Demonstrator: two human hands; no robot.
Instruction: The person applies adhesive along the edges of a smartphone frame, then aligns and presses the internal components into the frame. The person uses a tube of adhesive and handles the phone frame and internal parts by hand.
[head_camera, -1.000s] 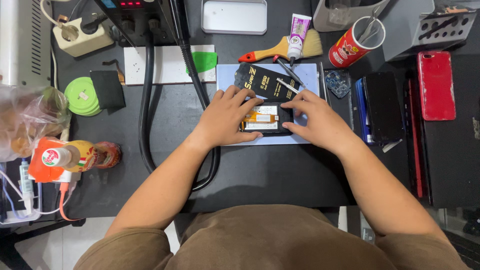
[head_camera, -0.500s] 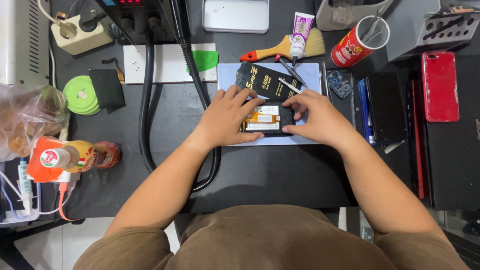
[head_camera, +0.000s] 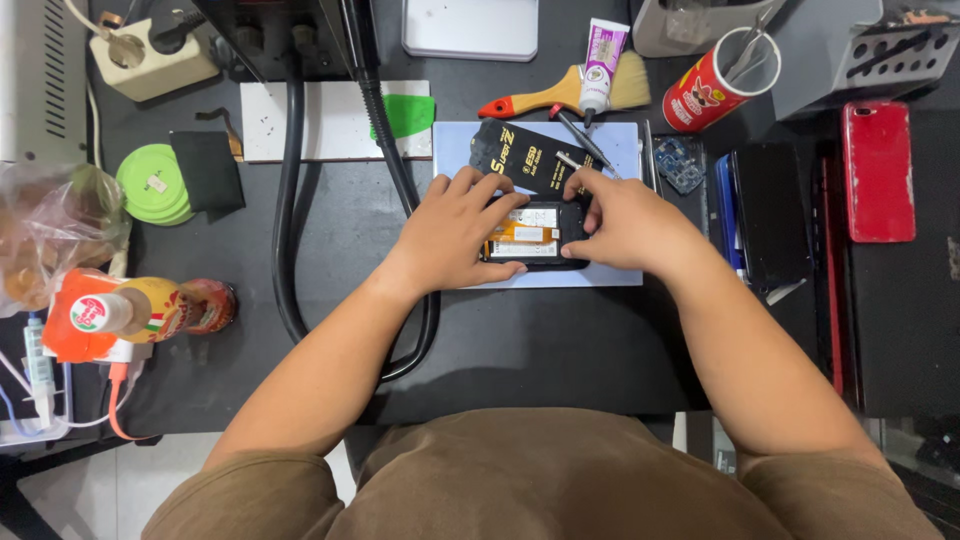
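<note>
Little has shifted since the earlier frames: both hands stay over the opened phone (head_camera: 535, 235), and only the fingers have crept a touch, the right fingertips now bunched closer at the phone's upper right corner, while the view has drifted slightly. Everything else on the counter (head_camera: 560, 350) lies where it did.

That phone lies back-open on a pale blue mat (head_camera: 620, 150) in the middle of the counter, its orange flex and pale inner parts showing between the hands. Left hand (head_camera: 460, 240) lies flat over the phone's left end, fingers spread across the top edge and thumb along the lower edge, so its grip is pressed onto the phone and steadies it. Right hand (head_camera: 625, 225) covers the right end with fingers curled and drawn together at the corner; whether they pinch a small part or just press, I cannot tell.

Judging from this, the step in hand is fine work inside the phone body, seating or freeing a piece at that corner. Any next move calls for a steady left hold and light, exact fingertip pressure.

Just above lie a black printed pad (head_camera: 520, 155), a slim tool (head_camera: 580, 135), a glue tube (head_camera: 603, 60) and a brush (head_camera: 560, 95).
</note>
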